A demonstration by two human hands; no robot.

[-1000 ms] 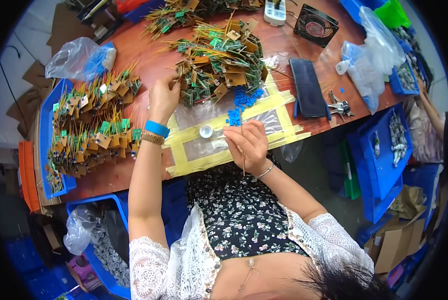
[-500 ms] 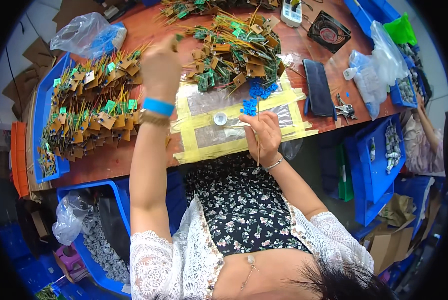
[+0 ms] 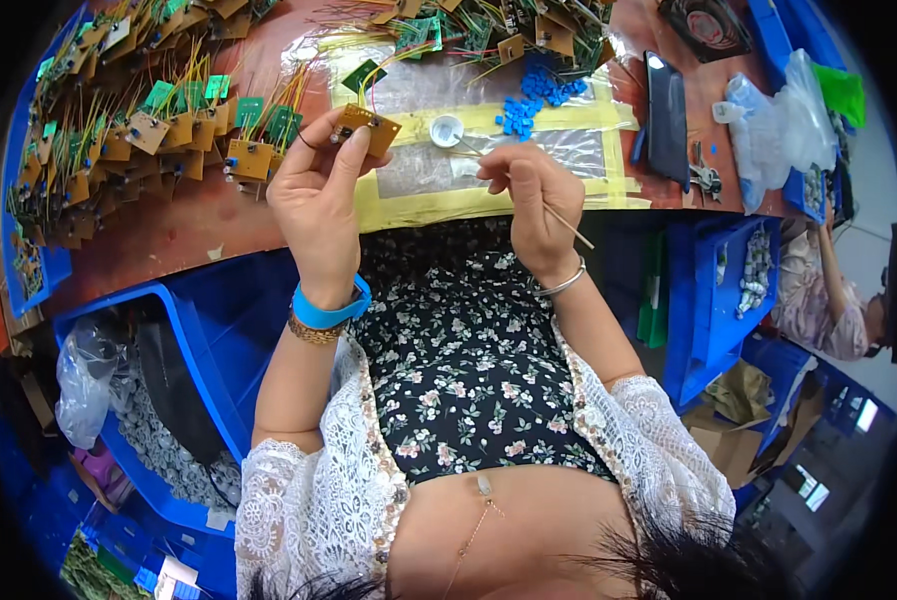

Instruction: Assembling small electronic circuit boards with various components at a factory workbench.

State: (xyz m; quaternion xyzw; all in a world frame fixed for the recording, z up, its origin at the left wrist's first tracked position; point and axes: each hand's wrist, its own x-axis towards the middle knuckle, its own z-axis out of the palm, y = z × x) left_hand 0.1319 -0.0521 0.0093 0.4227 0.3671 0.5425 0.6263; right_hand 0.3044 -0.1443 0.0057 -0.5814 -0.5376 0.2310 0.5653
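Observation:
Pinched in my left hand [image 3: 318, 185] is a brown circuit board [image 3: 371, 128], with thin wires running up to a small green board [image 3: 364, 76]. My right hand [image 3: 543, 205] grips a thin wooden stick [image 3: 570, 228] like a pen. The stick's far end reaches into a small round white cap [image 3: 446, 131] on the taped plastic sheet; what the cap holds is too small to make out. Behind the right hand lies a pile of small blue parts [image 3: 518, 118]. More wired boards [image 3: 251, 158] lie left of my left hand.
Wired boards heap up at the back [image 3: 508, 30] and fill a blue tray [image 3: 28, 200] at the left. A phone [image 3: 665, 120], keys [image 3: 706, 178], plastic bags [image 3: 758, 140] and a black fan [image 3: 706, 25] stand to the right. Blue bins [image 3: 198, 360] sit below the table edge. Another person [image 3: 818, 300] is at the far right.
My left hand has come back from the board heap toward me, now with a board in it. My right hand has tilted the stick into the white cap. The view has shifted.

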